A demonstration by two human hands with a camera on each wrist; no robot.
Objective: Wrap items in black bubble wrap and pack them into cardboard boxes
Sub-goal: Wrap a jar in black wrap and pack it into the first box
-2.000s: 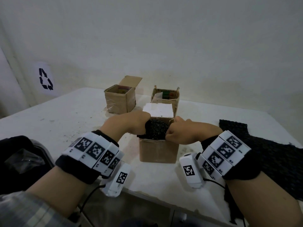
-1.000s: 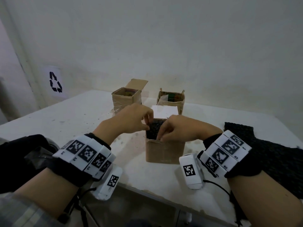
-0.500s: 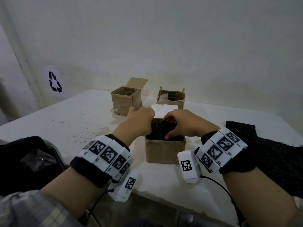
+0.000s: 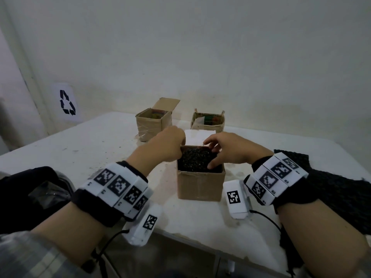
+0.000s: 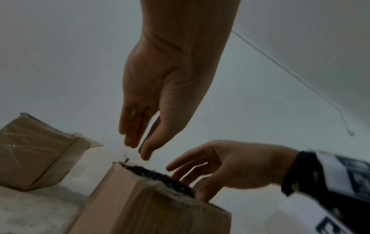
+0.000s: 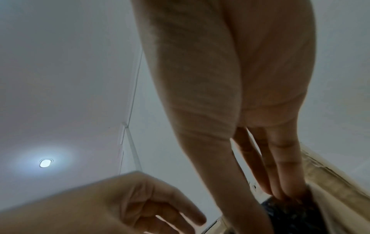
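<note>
A small cardboard box [image 4: 200,185] stands near the table's front edge, filled by a bundle of black bubble wrap [image 4: 194,159]. My left hand [image 4: 172,146] hovers at the box's left rear corner. In the left wrist view its fingers [image 5: 130,136] hang straight, just above the box [image 5: 150,204], holding nothing. My right hand [image 4: 224,151] lies over the right side with its thumb pressing on the wrap. The right wrist view shows its straight fingers [image 6: 288,182] pushing into the wrap [image 6: 290,215] beside the box wall [image 6: 330,190]. What the wrap encloses is hidden.
Two open cardboard boxes [image 4: 153,122] [image 4: 208,122] holding items stand at the back of the white table [image 4: 90,149]. A white sheet [image 4: 198,136] lies behind the near box. A loose black bubble wrap sheet [image 4: 331,189] covers the right side. A black bag [image 4: 26,193] sits at the left.
Two seconds ago both hands gripped the wrap bundle at the box's mouth. The bundle now sits lower inside the box, and both hands have opened, the left lifting off.
</note>
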